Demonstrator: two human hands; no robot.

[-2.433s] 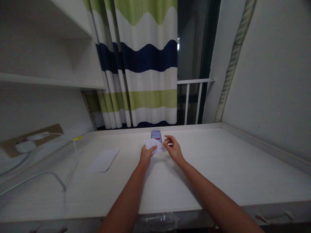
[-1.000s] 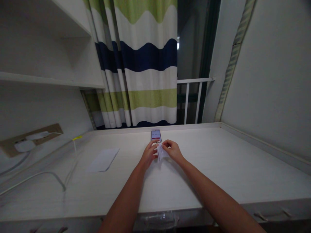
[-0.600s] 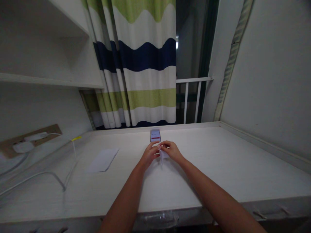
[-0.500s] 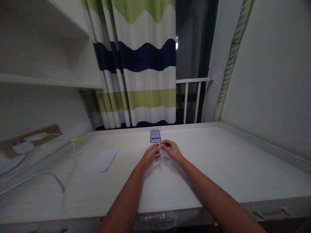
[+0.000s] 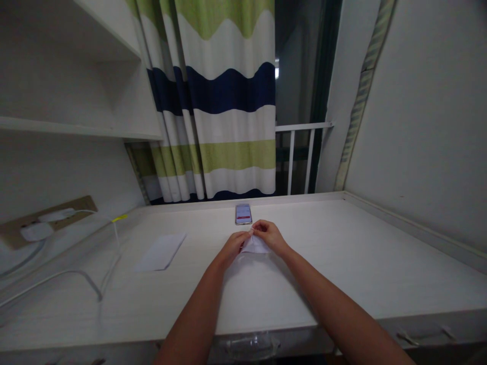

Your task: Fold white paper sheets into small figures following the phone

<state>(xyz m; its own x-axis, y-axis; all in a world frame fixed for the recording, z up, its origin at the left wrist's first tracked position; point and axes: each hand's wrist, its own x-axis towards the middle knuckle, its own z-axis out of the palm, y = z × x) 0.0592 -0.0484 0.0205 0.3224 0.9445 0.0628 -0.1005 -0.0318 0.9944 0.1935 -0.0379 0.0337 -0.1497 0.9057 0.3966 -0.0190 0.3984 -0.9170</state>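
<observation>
Between my hands is a small folded piece of white paper [image 5: 255,245], its wide lower edge facing me and its top narrowing at my fingertips. My left hand [image 5: 235,244] pinches it at the upper left. On the other side, my right hand [image 5: 268,234] is closed on its top with thumb and fingers together. The fingertips of both hands almost meet, and they hide the paper's upper part. Just beyond them a phone [image 5: 243,214] lies on the desk with its screen lit.
White sheets of paper [image 5: 162,252] lie on the white desk [image 5: 342,263] to the left. Further left, a white cable [image 5: 72,272] runs over the desk from plugs [image 5: 37,231] at the wall. A striped curtain [image 5: 236,121] hangs behind the desk.
The folded paper has turned from nearly edge-on to showing a broad face towards me. My left fingers have closed in on it; my right hand has barely moved.
</observation>
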